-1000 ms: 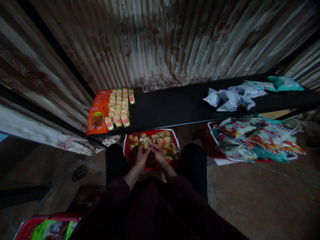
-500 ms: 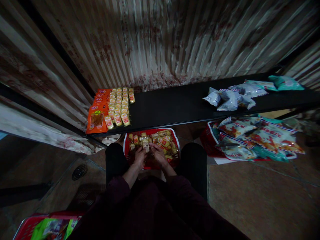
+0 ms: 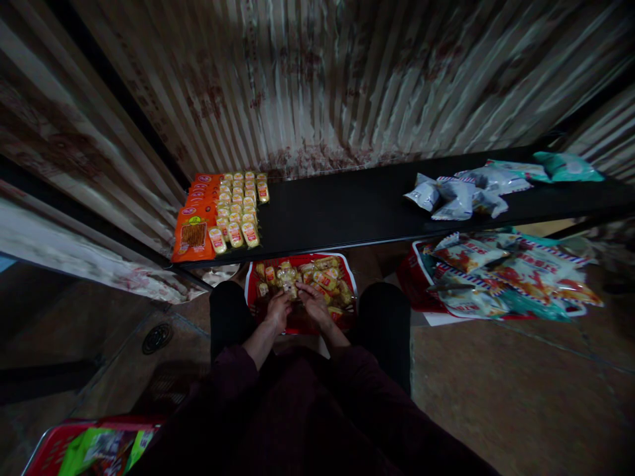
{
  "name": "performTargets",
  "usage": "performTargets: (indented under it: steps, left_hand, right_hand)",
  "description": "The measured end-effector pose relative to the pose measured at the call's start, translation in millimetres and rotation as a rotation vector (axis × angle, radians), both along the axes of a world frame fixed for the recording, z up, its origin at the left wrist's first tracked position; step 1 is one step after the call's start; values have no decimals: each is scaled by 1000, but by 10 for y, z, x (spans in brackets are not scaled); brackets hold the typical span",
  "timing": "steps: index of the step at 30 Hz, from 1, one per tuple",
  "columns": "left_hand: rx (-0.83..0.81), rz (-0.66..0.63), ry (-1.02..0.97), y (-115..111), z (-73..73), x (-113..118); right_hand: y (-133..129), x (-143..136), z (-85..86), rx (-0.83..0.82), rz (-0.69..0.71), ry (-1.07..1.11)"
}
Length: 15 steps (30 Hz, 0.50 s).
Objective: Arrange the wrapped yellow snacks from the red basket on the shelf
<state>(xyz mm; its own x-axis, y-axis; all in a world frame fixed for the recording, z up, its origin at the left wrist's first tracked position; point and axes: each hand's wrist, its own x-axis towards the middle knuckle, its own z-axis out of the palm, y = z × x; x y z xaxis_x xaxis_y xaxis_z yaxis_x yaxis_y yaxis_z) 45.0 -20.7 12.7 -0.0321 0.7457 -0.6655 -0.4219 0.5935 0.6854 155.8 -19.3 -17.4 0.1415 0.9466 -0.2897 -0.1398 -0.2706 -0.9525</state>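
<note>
Over the red basket between my knees, both hands are close together. My left hand is closed on a small clear-wrapped snack cake. From the other side, my right hand has its fingertips against the same wrapper. Below them, the basket holds many yellowish packets with red and white labels, such as a wrapped snack cake at the right. On the black shelf, matching wrapped snack cakes stand in rows beside overlapping orange snack bags.
Silver and teal bags lie at the shelf's right part. Below is another red basket heaped with chip-style bags. At the lower left, a red basket holds green packets. Corrugated sheeting rises behind the shelf.
The snack cake in my fingers has turned slightly and shifted a little upward. My hands remain over the basket; the shelf rows look the same.
</note>
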Motion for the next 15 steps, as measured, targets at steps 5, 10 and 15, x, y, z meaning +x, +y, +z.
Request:
performTargets:
  steps: [5,10,15]
  left_hand:
    - [-80,75,-44,24,1,27]
    - [-121,116,-87,31,10,56]
    - [-50,119,-159,37,-10,65]
  right_hand:
    - [7,-16,-1,9,-10,58]
    - [0,-35,31,42,-10,41]
    - [-18,-48,74,53,22,-16]
